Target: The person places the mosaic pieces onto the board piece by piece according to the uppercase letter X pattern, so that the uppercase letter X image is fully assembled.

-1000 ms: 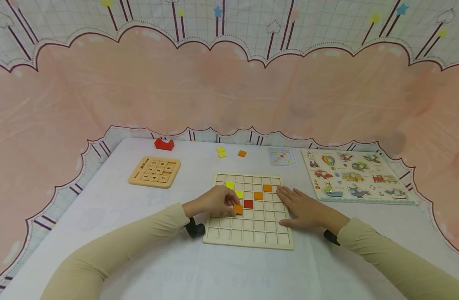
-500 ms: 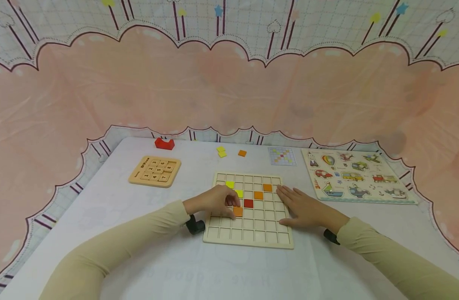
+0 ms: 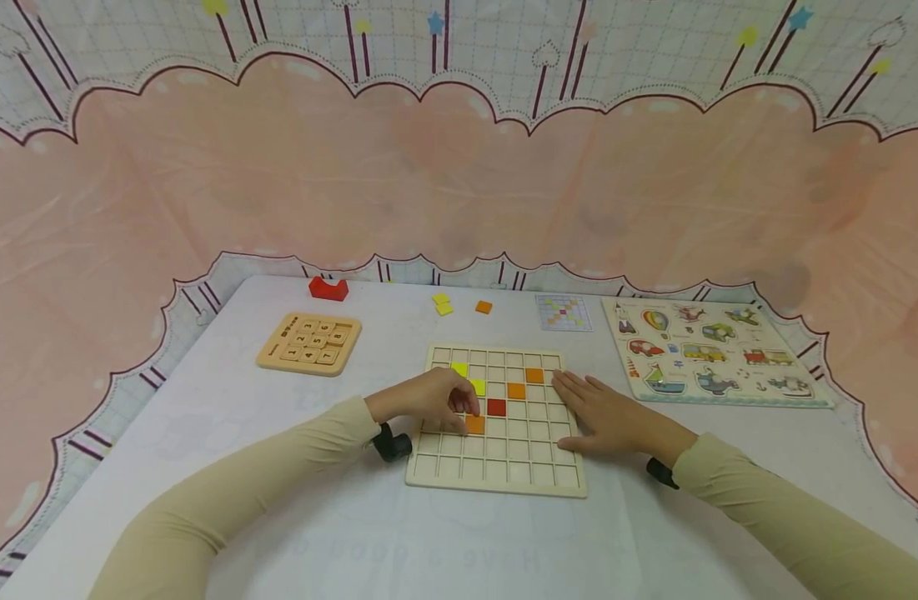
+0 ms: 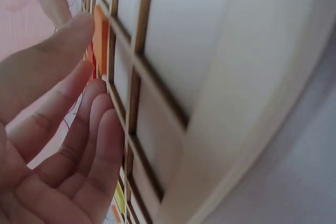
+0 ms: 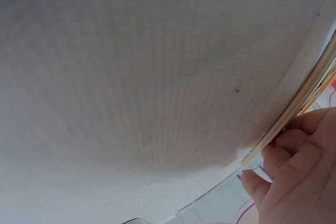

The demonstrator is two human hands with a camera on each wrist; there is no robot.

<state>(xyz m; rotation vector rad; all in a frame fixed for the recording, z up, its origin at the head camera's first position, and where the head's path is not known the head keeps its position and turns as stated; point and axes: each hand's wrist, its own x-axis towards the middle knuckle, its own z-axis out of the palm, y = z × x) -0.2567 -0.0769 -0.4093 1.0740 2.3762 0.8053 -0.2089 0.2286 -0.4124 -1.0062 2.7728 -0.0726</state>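
The left hand [image 3: 428, 402] is over the board [image 3: 496, 491] at 9 o'clock, with its thumb and 1st finger bent in close by an orange tile [image 3: 475, 425]. Only a small gap shows between those 2 fingers, and I cannot tell if they pinch the tile or just touch it. The tile is at a square between 7 and 8 o'clock from the red tile [image 3: 496, 407]. From the left wrist it seems to poke up above the strips, so the fingers are probably there to sit it flat.

The right hand [image 3: 612, 418] lies at 3 o'clock on the board's edge, its fingers long and holding no tile. It likely keeps the board from sliding.

A card [image 3: 564, 313] lies face up on the counter [image 3: 316, 517] at 1 o'clock from the board, perhaps so it is easy to see. Loose yellow tiles [image 3: 444, 308] lie at 11 o'clock, maybe to be out of the way but near.
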